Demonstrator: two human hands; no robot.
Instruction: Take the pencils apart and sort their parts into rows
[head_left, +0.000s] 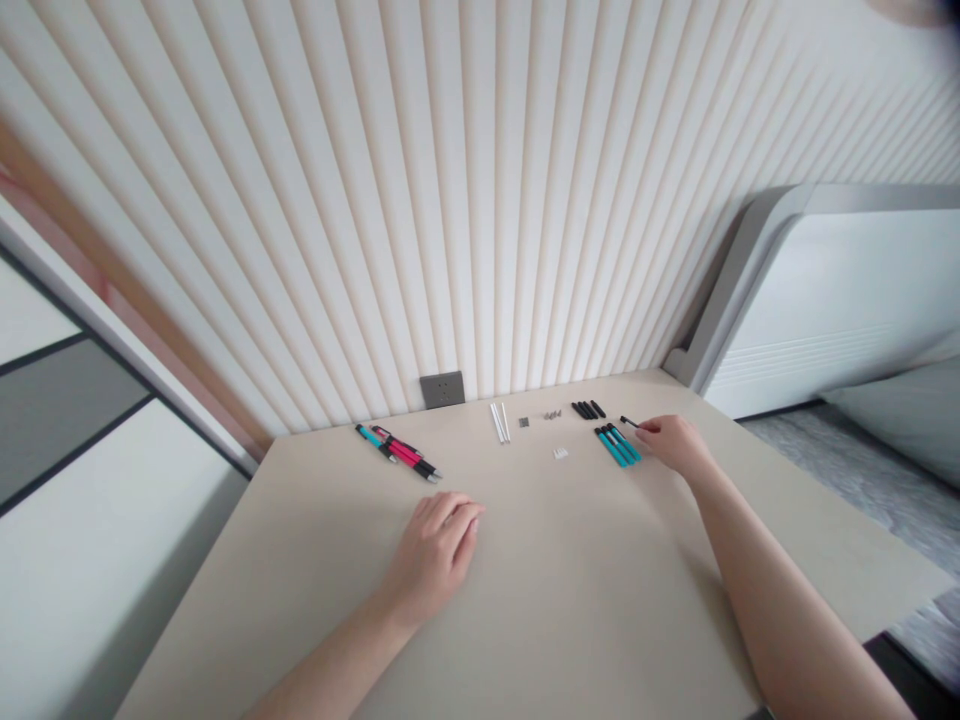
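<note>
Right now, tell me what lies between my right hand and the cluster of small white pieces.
In the head view, teal pen barrels with black ends lie between your right hand and the small white pieces.

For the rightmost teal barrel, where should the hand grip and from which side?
Probably pinch the rightmost teal barrel mid-length, across its slim body, coming from above right: teal neighbours lie close on its left. The right hand is on that side but holds a small black piece.
</note>
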